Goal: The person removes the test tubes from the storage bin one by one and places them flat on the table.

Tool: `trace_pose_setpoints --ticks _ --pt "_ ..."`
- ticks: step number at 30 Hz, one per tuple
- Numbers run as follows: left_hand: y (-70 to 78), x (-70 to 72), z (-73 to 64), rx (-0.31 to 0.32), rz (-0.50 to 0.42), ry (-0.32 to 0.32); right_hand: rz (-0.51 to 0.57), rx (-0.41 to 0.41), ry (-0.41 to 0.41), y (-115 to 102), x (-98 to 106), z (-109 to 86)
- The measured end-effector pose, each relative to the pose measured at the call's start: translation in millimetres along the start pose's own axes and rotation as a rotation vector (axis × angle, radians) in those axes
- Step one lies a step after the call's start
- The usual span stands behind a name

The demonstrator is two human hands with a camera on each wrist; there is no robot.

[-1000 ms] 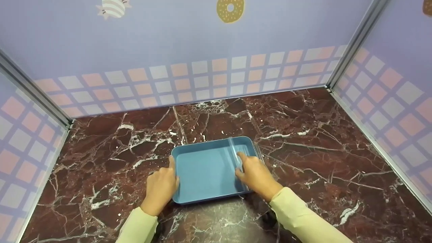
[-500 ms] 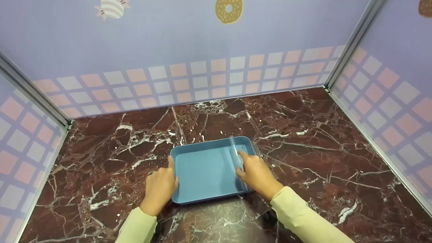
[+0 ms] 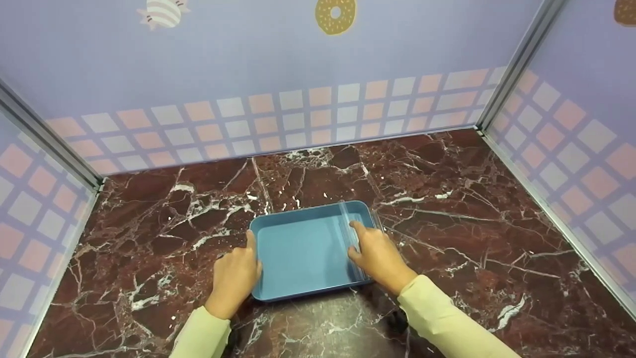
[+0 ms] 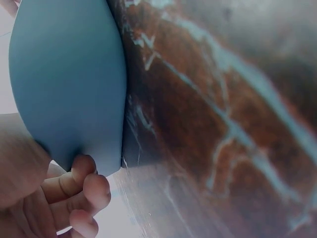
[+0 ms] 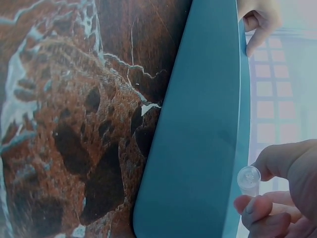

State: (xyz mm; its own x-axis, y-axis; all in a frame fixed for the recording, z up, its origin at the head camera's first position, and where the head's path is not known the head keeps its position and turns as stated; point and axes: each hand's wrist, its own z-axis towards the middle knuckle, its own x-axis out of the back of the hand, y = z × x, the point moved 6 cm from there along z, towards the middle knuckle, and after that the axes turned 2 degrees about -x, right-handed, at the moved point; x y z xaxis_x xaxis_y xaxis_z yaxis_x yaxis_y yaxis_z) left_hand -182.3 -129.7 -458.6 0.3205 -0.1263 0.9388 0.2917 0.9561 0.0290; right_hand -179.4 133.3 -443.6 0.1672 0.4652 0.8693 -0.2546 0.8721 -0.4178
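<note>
A shallow blue rectangular tray (image 3: 303, 253) lies on the marbled tabletop. My left hand (image 3: 234, 278) grips its left rim, with a finger along the edge. In the left wrist view, the left hand's curled fingertips (image 4: 86, 171) rest near the end of the tray's outer wall. Over the tray's right side, my right hand (image 3: 380, 256) pinches a clear tube (image 3: 344, 214) lying roughly front to back. The right wrist view shows the tube's round end (image 5: 249, 177) between thumb and fingers, above the tray wall (image 5: 198, 124). The hand covers much of the tube.
Dark red marbled tabletop (image 3: 472, 238) surrounds the tray. A lilac back wall (image 3: 248, 59) with pink and white squares closes the far side. Panels stand left (image 3: 30, 199) and right (image 3: 571, 124). Another faint clear edge shows just outside the tray's right rim; what it belongs to I cannot tell.
The clear tube and the right hand's fingers have shifted very slightly right against the tray. My left hand keeps its grip on the rim. The head view has drifted a little.
</note>
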Motion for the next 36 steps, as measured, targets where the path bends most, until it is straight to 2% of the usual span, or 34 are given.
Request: trace_pose_setpoints --ticks 18,36 --pt "0.0 0.8 0.1 0.0 -0.018 0.007 -0.024 0.039 0.059 -0.5 2.8 -3.1" --pt "-0.2 0.0 0.3 0.009 -0.027 -0.002 -0.043 0.034 0.121 0.3 7.2 -5.0"
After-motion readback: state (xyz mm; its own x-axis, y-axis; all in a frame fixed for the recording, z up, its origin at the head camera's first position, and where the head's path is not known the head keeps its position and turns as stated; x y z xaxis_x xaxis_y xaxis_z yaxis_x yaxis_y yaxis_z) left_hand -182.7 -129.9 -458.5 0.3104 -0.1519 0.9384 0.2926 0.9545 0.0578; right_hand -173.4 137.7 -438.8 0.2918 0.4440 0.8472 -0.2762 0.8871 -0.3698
